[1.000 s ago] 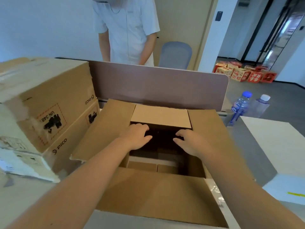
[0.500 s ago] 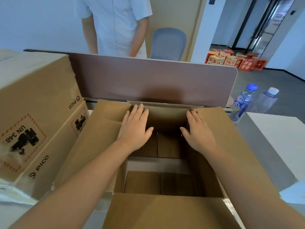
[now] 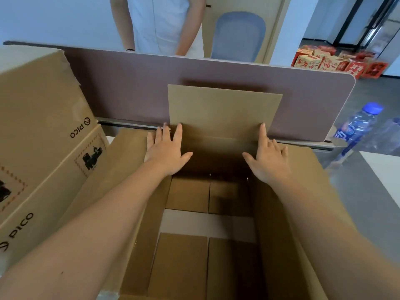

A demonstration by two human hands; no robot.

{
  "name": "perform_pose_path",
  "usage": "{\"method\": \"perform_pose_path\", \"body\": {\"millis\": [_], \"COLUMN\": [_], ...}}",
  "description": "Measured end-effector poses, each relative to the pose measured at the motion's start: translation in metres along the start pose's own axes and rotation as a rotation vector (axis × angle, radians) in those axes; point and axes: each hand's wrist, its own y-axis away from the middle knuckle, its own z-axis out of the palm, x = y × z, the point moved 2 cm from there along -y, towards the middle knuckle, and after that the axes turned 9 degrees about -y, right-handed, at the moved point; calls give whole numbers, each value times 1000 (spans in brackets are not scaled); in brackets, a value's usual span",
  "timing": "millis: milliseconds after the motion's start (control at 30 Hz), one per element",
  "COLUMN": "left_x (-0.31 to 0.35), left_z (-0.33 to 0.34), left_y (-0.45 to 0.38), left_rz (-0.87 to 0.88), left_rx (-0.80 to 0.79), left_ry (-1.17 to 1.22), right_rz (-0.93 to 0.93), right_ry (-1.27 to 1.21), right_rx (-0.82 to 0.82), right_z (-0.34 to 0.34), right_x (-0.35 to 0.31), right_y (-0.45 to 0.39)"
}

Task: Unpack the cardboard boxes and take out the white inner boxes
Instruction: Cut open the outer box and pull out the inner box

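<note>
From the head camera, the open cardboard box [image 3: 279,224] fills the lower middle of the view, and everything else is placed against it. Its far flap [image 3: 224,111] stands upright against the mauve desk divider [image 3: 134,92] just behind the box. The left hand [image 3: 166,151] lies flat with straight, spread fingers at the base of that flap, at the box's far left corner, overlapping the left flap [image 3: 121,169]. The right hand [image 3: 267,160] lies the same way at the far right corner, fingers straight, index finger on the far flap's right edge; neither hand curls around anything. Both forearms reach across the box's opening.

Inside the box, brown inner cartons [image 3: 188,194] sit in two rows, a pale strip [image 3: 205,221] showing between the rows. No white surface other than that strip can be made out in there.

To the left of the box, touching its left flap, stands a stack of closed cartons printed PICO [image 3: 39,131]. To the right of the box, a water bottle with a blue cap [image 3: 355,128] stands on the desk. Beyond the divider a person in a light shirt [image 3: 160,22] stands beside a blue chair [image 3: 238,33]; farther right, red cartons [image 3: 337,63] lie on the floor.
</note>
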Motion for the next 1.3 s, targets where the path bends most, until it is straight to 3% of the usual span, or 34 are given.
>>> {"method": "perform_pose_path", "body": {"millis": [500,733,967,1133,1300], "left_x": [-17,-18,-26,-33,-29], "left_z": [13,15,2,-20,-30], "left_y": [45,50,71,114,189], "left_rz": [-18,3,44,116,162], "left_rx": [67,76,-18,17,-79], "left_ry": [-32,24,112,175,260], "right_rz": [12,27,35,-36,-124], "right_ry": [205,167,46,5,-59], "right_rx": [46,49,31,-4,-101], "right_z": [10,10,-3,-20,-25], "right_x": [-11,-13,-20,-33,-44], "right_y": [53,65,87,123,175]}}
